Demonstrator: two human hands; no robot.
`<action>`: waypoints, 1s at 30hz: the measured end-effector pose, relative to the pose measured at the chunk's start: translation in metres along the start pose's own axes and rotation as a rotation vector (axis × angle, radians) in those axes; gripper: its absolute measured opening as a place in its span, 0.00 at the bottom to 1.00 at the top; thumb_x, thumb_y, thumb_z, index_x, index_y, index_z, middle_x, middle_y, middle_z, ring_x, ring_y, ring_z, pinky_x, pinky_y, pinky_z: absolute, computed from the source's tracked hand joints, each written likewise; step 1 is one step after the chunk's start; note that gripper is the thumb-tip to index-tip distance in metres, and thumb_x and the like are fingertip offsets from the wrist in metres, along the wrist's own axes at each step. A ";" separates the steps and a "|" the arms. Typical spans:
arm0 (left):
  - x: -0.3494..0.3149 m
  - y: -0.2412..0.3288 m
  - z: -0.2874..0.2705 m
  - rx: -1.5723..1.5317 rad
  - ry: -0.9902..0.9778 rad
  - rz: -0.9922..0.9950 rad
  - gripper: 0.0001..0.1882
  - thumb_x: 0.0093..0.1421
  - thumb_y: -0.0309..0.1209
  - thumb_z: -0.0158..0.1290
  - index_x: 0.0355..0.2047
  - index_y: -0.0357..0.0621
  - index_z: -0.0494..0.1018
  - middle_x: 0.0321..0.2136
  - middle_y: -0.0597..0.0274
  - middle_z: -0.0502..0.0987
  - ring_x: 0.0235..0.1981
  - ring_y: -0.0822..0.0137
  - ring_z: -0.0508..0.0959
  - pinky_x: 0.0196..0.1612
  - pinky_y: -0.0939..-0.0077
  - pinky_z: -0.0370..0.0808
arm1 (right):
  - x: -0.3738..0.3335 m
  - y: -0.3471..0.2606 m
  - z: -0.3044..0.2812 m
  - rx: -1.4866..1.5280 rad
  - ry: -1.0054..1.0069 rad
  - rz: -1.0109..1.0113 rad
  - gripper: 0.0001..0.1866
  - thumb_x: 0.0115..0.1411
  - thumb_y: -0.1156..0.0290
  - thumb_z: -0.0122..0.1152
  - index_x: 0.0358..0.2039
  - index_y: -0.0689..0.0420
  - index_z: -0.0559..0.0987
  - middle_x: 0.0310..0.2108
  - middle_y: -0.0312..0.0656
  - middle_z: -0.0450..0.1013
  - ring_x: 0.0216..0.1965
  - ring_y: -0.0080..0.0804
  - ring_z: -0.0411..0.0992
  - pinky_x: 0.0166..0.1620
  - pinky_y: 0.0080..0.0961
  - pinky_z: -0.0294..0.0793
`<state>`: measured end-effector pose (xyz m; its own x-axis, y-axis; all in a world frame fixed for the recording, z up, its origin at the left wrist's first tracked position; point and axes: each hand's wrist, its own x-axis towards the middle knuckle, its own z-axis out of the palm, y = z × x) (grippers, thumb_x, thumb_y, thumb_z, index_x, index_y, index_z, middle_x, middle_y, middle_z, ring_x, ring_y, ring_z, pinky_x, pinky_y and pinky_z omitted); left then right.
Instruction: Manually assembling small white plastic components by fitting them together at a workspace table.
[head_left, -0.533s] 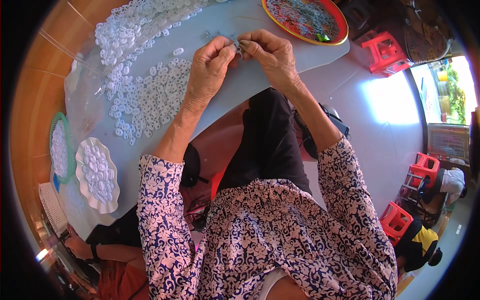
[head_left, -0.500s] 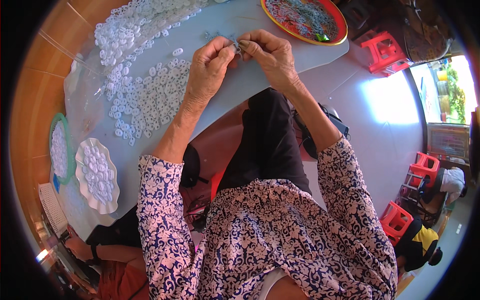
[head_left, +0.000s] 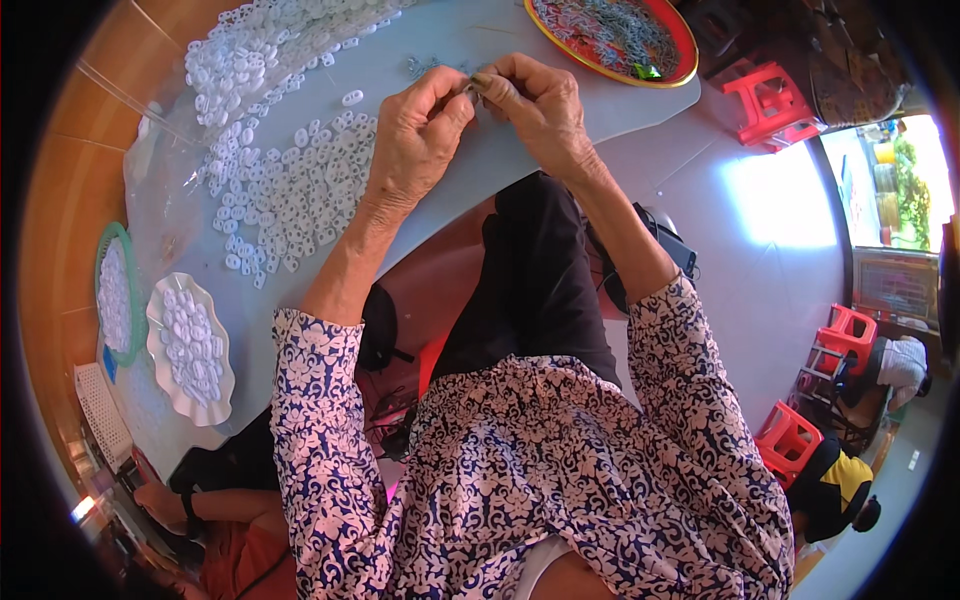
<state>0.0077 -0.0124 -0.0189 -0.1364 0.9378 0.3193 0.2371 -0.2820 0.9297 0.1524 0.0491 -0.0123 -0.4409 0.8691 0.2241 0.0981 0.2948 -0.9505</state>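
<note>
My left hand (head_left: pixel 420 130) and my right hand (head_left: pixel 540 108) meet over the table near its front edge. Both are closed in a pinch, fingertips touching around a small whitish piece (head_left: pixel 470 90), which the fingers mostly cover. Whether the right fingers hold a separate part is hidden. Just beyond the left fingers lie some small grey-blue metal parts (head_left: pixel 428 67). Many small white oval plastic pieces with holes (head_left: pixel 315 185) spread left of my left hand, and one lone white piece (head_left: pixel 352 98) lies nearer to it.
A red tray (head_left: pixel 684 48) with a gold rim holds small metal parts at the back right. More white pieces (head_left: pixel 240 60) heap at the back left by clear plastic (head_left: pixel 160 200). A scalloped white dish (head_left: pixel 226 350) and green basket (head_left: pixel 136 310) hold pieces. Another person's arm (head_left: pixel 235 505) is lower left.
My fingertips have drawn closer around the small piece, so less of it shows. Both hands stay in nearly the same place; the whole view has shifted slightly.
</note>
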 end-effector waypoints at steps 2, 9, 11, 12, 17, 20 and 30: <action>0.001 0.000 -0.001 0.016 0.016 0.010 0.06 0.59 0.28 0.49 0.31 0.38 0.72 0.20 0.70 0.72 0.23 0.81 0.68 0.28 0.83 0.68 | 0.004 0.005 -0.001 0.085 -0.027 0.018 0.11 0.59 0.67 0.60 0.29 0.63 0.77 0.19 0.32 0.70 0.22 0.14 0.64 0.26 0.15 0.65; 0.002 -0.012 -0.007 -0.171 -0.077 -0.106 0.09 0.62 0.32 0.50 0.34 0.37 0.73 0.27 0.68 0.74 0.30 0.78 0.72 0.38 0.83 0.70 | 0.001 0.009 -0.001 0.204 -0.043 -0.005 0.13 0.60 0.63 0.58 0.30 0.62 0.77 0.17 0.31 0.66 0.20 0.15 0.62 0.24 0.16 0.62; 0.002 -0.012 -0.006 -0.188 -0.093 -0.119 0.09 0.62 0.32 0.50 0.35 0.37 0.73 0.27 0.67 0.74 0.31 0.77 0.73 0.40 0.82 0.71 | 0.001 0.009 -0.003 0.155 -0.042 0.020 0.13 0.60 0.64 0.58 0.31 0.62 0.76 0.17 0.30 0.67 0.20 0.15 0.62 0.24 0.16 0.62; 0.002 -0.014 -0.006 -0.211 -0.096 -0.129 0.09 0.62 0.32 0.50 0.35 0.37 0.73 0.27 0.67 0.74 0.31 0.77 0.73 0.40 0.82 0.71 | 0.001 0.010 -0.002 0.155 -0.044 0.021 0.13 0.60 0.64 0.58 0.31 0.62 0.76 0.17 0.30 0.67 0.20 0.15 0.62 0.24 0.16 0.62; 0.000 -0.015 -0.002 -0.295 -0.057 -0.126 0.07 0.59 0.27 0.49 0.33 0.36 0.72 0.22 0.66 0.75 0.26 0.80 0.71 0.32 0.85 0.70 | 0.000 0.008 0.000 0.156 -0.017 -0.006 0.11 0.60 0.67 0.59 0.30 0.63 0.77 0.17 0.30 0.67 0.20 0.14 0.63 0.24 0.15 0.63; 0.000 -0.015 0.001 -0.285 -0.035 -0.095 0.06 0.59 0.27 0.49 0.33 0.36 0.72 0.23 0.66 0.76 0.26 0.80 0.72 0.33 0.85 0.70 | 0.000 0.011 -0.001 0.171 0.003 -0.020 0.10 0.60 0.68 0.59 0.29 0.63 0.78 0.17 0.31 0.67 0.20 0.14 0.63 0.24 0.15 0.63; 0.001 -0.016 -0.002 -0.255 -0.084 -0.087 0.11 0.64 0.31 0.46 0.37 0.36 0.74 0.27 0.65 0.76 0.31 0.77 0.72 0.40 0.82 0.70 | -0.001 0.009 -0.003 0.163 -0.046 0.022 0.09 0.59 0.71 0.59 0.33 0.64 0.78 0.18 0.32 0.69 0.21 0.15 0.64 0.26 0.16 0.66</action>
<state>0.0023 -0.0075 -0.0331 -0.0632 0.9711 0.2303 -0.0233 -0.2321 0.9724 0.1567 0.0523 -0.0205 -0.4809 0.8546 0.1961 -0.0363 0.2040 -0.9783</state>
